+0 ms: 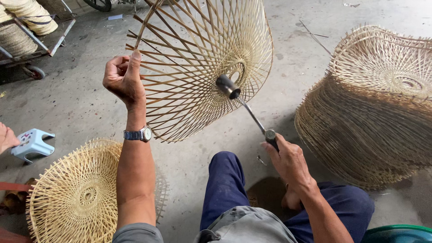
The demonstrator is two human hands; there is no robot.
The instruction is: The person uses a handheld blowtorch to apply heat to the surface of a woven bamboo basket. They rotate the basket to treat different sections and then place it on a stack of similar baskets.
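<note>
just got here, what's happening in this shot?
A seated person holds an open-weave bamboo frame up by its rim with the left hand. The right hand grips a long-necked torch-like tool, its nozzle at the frame's woven centre. No flame is visible. A tall stack of similar frames sits to the right, and another frame lies on the concrete floor at left.

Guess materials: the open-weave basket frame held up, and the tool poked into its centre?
Pale open-weave basket frame: looks like split bamboo or rattan, unfinished matte straw-coloured strips. Left hand grips its rim. Long thin torch-like tool: shiny silver rod and dark nozzle, probably metal; right hand holds its handle.
</note>
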